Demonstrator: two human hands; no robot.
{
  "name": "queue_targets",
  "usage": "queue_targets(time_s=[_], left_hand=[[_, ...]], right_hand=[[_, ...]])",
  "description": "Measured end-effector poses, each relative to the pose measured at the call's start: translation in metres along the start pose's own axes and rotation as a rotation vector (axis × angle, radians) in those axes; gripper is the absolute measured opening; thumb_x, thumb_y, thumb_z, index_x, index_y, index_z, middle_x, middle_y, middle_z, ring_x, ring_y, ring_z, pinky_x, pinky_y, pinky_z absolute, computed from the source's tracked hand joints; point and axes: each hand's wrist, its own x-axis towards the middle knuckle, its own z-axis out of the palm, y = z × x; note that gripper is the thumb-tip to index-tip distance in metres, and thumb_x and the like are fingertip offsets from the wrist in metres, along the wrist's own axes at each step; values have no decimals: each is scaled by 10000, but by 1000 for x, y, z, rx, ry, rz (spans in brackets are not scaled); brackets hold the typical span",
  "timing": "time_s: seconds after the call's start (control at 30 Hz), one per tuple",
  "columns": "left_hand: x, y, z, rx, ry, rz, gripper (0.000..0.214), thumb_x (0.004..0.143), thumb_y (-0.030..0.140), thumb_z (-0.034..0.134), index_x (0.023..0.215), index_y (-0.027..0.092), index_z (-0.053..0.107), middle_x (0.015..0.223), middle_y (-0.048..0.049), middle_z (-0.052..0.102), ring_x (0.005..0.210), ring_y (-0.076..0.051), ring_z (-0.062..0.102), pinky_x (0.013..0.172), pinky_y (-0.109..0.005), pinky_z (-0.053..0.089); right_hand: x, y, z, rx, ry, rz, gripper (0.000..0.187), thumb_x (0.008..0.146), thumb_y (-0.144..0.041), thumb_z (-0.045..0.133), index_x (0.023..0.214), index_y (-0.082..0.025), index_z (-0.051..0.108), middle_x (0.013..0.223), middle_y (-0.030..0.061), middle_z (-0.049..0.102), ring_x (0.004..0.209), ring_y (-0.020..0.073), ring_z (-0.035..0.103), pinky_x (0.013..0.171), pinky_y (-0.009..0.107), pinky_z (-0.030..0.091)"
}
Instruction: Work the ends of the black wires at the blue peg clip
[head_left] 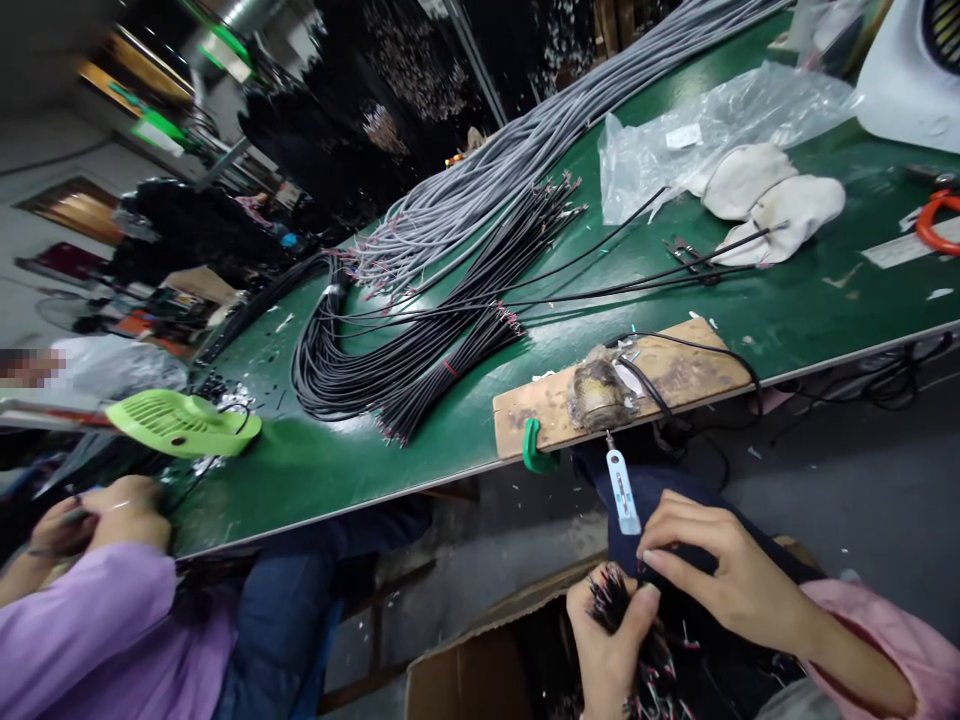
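My left hand (609, 655) is closed around a bundle of black cables (611, 598), their thin red and white wire ends fanning out above the thumb. More of the bundle hangs below into my lap, partly out of sight. My right hand (716, 568) is pinched at the bundle's edge, thumb against fingers, on what looks like a single cable end. Just above it, a light blue plastic piece (622, 490) hangs from the thin shaft of a small, dusty motor (598, 390). That motor sits on a wooden board (517, 415) at the table edge.
A green clamp (534, 445) grips the board. Black cables (420, 345) and grey cables (480, 165) lie across the green table (322, 490). White gloves (780, 205), pliers (690, 258) and a plastic bag (720, 120) lie right. A co-worker's purple sleeve (97, 630) is left; a cardboard box (465, 680) stands below.
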Motion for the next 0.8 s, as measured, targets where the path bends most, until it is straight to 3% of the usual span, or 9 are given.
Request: queue_targets(time_s=[0.17, 0.37, 0.5, 0.7, 0.8], left_hand=[[4, 3, 1, 139, -45, 113, 406, 696, 361, 787, 544, 178, 457, 500, 56, 424, 475, -90, 371, 485, -224, 330], [6, 11, 4, 192, -71, 67, 429, 706, 340, 761, 545, 194, 391, 547, 67, 333, 537, -101, 290, 515, -229, 302], [10, 14, -3, 262, -144, 69, 393, 729, 346, 734, 552, 192, 418, 544, 53, 374, 531, -109, 325, 511, -233, 327], [13, 16, 0, 271, -152, 64, 377, 685, 347, 782, 502, 160, 510, 515, 47, 419, 510, -104, 360, 518, -236, 338], [14, 12, -1, 187, -161, 40, 347, 691, 421, 786, 550, 132, 655, 532, -17, 578, 533, -139, 492, 579, -268, 411]], right_hand=[[-5, -1, 0, -58, -4, 17, 196, 937, -235, 564, 781, -165, 661, 760, 53, 663, 744, 190, 584, 743, 334, 426], [-6, -4, 2, -114, 4, -8, 174, 905, -137, 525, 761, -159, 619, 737, 44, 629, 710, 176, 566, 690, 314, 410], [-5, 2, 1, -90, 7, 39, 173, 813, -71, 571, 668, -160, 606, 674, 17, 605, 660, 158, 549, 674, 299, 404], [-3, 5, 2, 37, -50, 139, 42, 823, -157, 688, 789, -179, 702, 770, 24, 662, 743, 174, 574, 678, 282, 420], [-3, 7, 9, -48, 31, 73, 234, 895, -177, 612, 661, -166, 616, 678, 15, 603, 699, 171, 545, 701, 310, 388]])
